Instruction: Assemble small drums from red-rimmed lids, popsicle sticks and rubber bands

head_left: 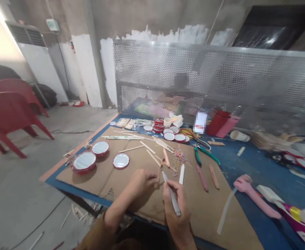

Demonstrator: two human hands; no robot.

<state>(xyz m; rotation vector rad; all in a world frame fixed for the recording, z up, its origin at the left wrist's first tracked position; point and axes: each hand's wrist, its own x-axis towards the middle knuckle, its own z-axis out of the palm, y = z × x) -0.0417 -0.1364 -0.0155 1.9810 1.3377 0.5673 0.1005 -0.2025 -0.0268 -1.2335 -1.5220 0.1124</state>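
My left hand (pixel 143 182) pinches a thin stick (pixel 159 169) with a small brown piece at its upper end. In my right hand (pixel 177 199) is a grey-white marker pen (pixel 171 194), gripped as for writing, its tip close to the stick; whether they touch I cannot tell. Just beyond the right hand lies a white pen-like piece (pixel 182 173). Near both hands are a clothespin-like wooden piece (pixel 166 158), a tangle of coloured rubber bands (pixel 179 155) and loose flat wooden sticks (pixel 153 157). All rest on a cardboard sheet (pixel 131 177).
Red-rimmed round drums (pixel 84 162) stand at left, beside a round disc (pixel 121 161). Green-handled pliers (pixel 207 154), a pink-wrapped hammer (pixel 258 196) and a glue gun (pixel 290 211) lie at right. A perforated metal screen (pixel 155 66) borders the table's back. Red chairs (pixel 17 118) stand left.
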